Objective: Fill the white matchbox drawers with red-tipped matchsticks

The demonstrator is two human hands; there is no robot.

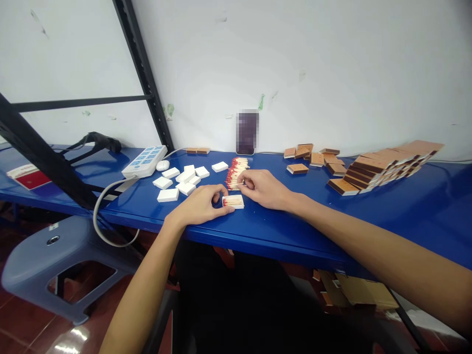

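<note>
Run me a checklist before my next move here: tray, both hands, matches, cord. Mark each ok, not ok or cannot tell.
1. White tray steadied: ok, the left hand holds it at its left end.
2. Matches in the tray facing one way: ok, red heads toward the left end.
3. Match count in the tray: cannot tell, too small to count.
4. Loose matches gathered: ok, in a pile just beyond the tray.
5. Right hand gripping a match: cannot tell, its fingertips are at the pile's near end.
6. Cord clear of both hands: ok, it loops over the table edge farther left.
</note>
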